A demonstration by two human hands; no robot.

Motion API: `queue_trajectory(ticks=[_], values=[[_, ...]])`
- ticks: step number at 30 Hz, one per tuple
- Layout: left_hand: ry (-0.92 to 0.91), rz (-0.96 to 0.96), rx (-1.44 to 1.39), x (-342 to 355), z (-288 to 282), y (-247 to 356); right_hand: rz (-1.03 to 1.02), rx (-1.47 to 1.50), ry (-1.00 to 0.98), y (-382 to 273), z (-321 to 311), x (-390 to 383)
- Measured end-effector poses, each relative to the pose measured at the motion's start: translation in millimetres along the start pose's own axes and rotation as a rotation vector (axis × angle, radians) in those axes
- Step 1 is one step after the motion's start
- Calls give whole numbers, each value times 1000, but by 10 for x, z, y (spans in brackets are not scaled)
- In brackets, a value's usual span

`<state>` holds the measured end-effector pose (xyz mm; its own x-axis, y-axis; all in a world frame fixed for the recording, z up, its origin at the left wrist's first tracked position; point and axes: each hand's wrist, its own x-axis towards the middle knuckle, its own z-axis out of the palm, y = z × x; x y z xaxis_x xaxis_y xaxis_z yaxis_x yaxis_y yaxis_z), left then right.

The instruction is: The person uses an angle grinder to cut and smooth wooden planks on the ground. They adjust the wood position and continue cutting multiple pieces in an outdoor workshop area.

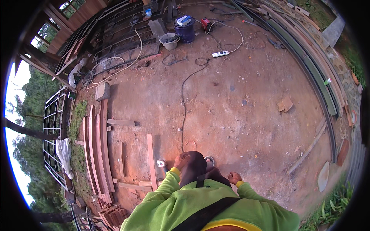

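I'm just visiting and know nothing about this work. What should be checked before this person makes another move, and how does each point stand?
1. Cable clear of the person: not ok; the dark cable runs over the ground to near the left hand.
2. Left hand empty: cannot tell; it is by the left leg, its palm hidden.
3. Right hand apart from the planks: ok; they lie off to the left.
4. Round pale object switched off, if it is a tool: cannot tell; too small to make out.
5. Power strip off the ground: not ok; it lies on the dirt.
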<state>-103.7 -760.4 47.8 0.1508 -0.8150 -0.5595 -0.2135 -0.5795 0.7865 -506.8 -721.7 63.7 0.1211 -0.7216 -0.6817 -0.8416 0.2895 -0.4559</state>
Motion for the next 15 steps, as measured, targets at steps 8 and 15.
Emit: queue_trajectory(ticks=[8, 15], values=[[-245, -680, 202, 1388, -161, 313, 36, 63, 146, -94, -775, 1220], [-305, -226, 393, 3220, -116, 1685, 176, 142, 67, -716, -1836, 2265]])
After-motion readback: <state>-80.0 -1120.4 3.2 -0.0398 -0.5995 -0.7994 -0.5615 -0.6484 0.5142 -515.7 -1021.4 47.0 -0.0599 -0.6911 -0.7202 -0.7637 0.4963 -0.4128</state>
